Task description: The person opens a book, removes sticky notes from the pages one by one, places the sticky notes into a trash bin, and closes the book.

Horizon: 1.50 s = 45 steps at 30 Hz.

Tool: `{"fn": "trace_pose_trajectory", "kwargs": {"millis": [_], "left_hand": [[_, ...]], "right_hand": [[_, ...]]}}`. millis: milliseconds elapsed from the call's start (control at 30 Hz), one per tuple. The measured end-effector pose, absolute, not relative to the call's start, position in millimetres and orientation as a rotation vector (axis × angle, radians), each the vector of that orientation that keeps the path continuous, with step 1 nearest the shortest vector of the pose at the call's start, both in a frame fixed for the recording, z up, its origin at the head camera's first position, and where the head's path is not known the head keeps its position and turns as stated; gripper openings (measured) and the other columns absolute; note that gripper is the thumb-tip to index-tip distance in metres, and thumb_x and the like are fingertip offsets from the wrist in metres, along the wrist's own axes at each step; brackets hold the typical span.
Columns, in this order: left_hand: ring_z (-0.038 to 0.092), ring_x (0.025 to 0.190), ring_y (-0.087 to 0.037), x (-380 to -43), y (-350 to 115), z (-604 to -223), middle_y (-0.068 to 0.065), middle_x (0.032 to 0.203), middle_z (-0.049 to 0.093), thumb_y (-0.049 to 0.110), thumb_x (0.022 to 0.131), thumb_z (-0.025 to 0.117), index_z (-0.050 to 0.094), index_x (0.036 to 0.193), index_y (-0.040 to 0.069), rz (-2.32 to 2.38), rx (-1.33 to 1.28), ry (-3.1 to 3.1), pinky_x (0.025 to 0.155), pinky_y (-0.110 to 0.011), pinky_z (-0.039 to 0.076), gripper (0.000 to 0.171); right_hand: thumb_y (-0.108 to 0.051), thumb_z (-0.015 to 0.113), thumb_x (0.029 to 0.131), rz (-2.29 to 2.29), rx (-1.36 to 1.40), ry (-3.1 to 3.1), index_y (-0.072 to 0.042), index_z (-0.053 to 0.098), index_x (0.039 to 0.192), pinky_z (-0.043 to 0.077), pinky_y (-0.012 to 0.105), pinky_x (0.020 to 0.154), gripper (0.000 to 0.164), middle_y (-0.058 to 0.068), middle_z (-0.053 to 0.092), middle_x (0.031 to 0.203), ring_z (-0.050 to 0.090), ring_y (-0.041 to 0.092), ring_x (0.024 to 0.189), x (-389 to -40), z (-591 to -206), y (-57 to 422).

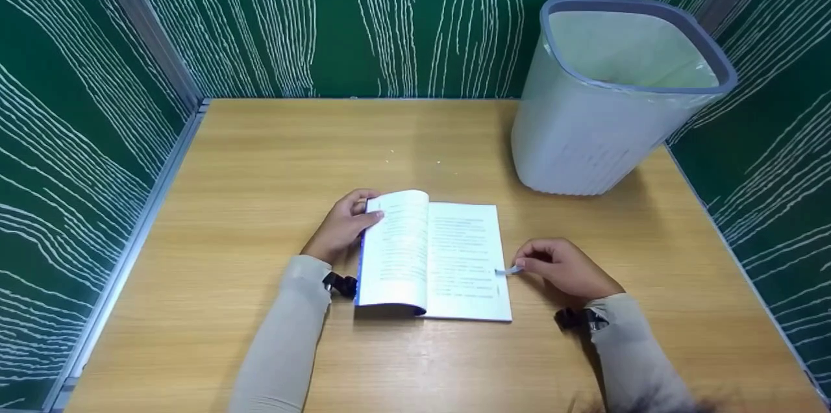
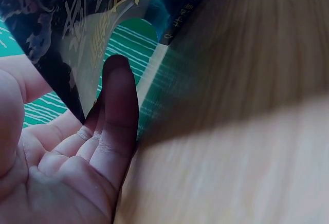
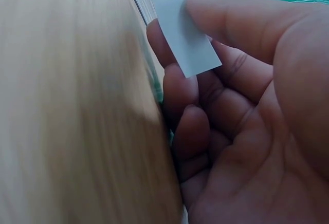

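An open book [image 1: 462, 257] lies on the wooden table, its left side raised off the surface. My left hand [image 1: 339, 229] grips the upper left edge, thumb on the printed page and fingers behind the cover. The left wrist view shows the dark cover [image 2: 49, 29] with white and gold lettering above the palm. Beside the right page, my right hand [image 1: 566, 268] pinches a small pale paper strip [image 3: 191, 44] between thumb and fingers. The strip's other end lies over the right page's outer edge.
A whitish trash bin [image 1: 578, 134] with a grey-blue rim and a liner stands at the back right. Tiny white specks [image 1: 439, 162] lie on the table [image 1: 272, 160] behind the book. Green walls [image 1: 337, 23] with white wavy lines enclose the back and sides.
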<state>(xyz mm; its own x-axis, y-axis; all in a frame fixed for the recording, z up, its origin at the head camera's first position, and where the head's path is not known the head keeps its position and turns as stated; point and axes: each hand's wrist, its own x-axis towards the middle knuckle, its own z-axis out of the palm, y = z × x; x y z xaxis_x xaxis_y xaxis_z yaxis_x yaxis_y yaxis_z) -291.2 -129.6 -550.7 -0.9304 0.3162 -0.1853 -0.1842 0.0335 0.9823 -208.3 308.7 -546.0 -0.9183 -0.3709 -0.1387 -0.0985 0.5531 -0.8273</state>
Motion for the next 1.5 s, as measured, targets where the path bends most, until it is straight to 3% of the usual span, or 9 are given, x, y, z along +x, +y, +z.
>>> {"fn": "trace_pose_trajectory", "kwargs": {"millis": [500,1033,1500], "left_hand": [[0.074,0.097,-0.027,-289.4,-129.0,-552.0,-0.013,0.12,0.072,0.017,0.1,0.069,0.058,0.138,0.019,1.935,0.135,1.986,0.077,-0.033,0.06,0.04],[0.075,0.093,-0.025,-292.7,-129.9,-552.0,-0.016,0.119,0.072,0.014,0.1,0.068,0.054,0.14,0.013,1.97,0.159,1.954,0.076,-0.032,0.06,0.043],[0.074,0.096,-0.028,-291.6,-129.3,-551.5,-0.015,0.119,0.072,0.015,0.099,0.069,0.056,0.138,0.016,1.963,0.129,1.944,0.077,-0.033,0.06,0.041]], "right_hand": [[-0.038,0.071,0.098,-1.254,-0.337,2.497,-0.026,0.077,0.098,0.05,0.028,0.069,0.013,-0.001,0.073,0.102,0.058,0.024,0.083,-209.1,-544.5,310.4],[-0.039,0.071,0.098,-1.263,-0.355,2.504,-0.028,0.076,0.099,0.048,0.027,0.063,0.012,-0.002,0.073,0.1,0.056,0.02,0.078,-208.9,-544.6,307.9],[-0.042,0.071,0.098,-1.308,-0.269,2.487,-0.026,0.076,0.101,0.048,0.027,0.062,0.018,0.003,0.071,0.099,0.056,0.024,0.078,-207.5,-545.7,311.9]]}}
